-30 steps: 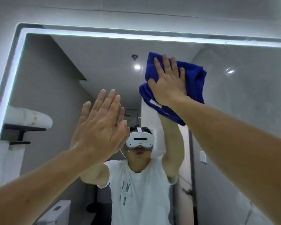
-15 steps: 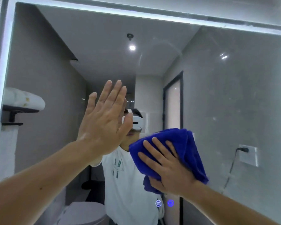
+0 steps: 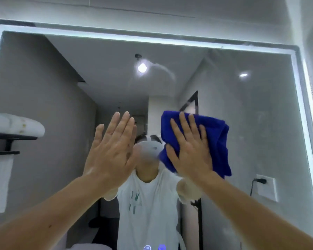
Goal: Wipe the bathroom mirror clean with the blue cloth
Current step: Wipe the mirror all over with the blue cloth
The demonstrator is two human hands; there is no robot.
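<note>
Cloth travel is recorded first: the blue cloth, noted high on the glass a second ago and low down half a second ago, is now found at mid-height. It is pressed flat against the mirror under the right hand. The fingers of that hand are held straight and slightly spread over the fabric; nothing is pinched, and bunched folds are left hanging out to the right of the palm and below it. The left hand has been kept where it was, just left of the grip, fingers straight and close together, apparently braced on the glass. Vertical strokes are therefore judged to be under way, with the central band being covered. A curved smear is seen well above the grip, so the work is judged unfinished there. Counted: one cloth, one mirror, two hands. Reflected or set in the glass are two ceiling lights, two lit touch icons far below the grip, and one wall socket down to its right.
</note>
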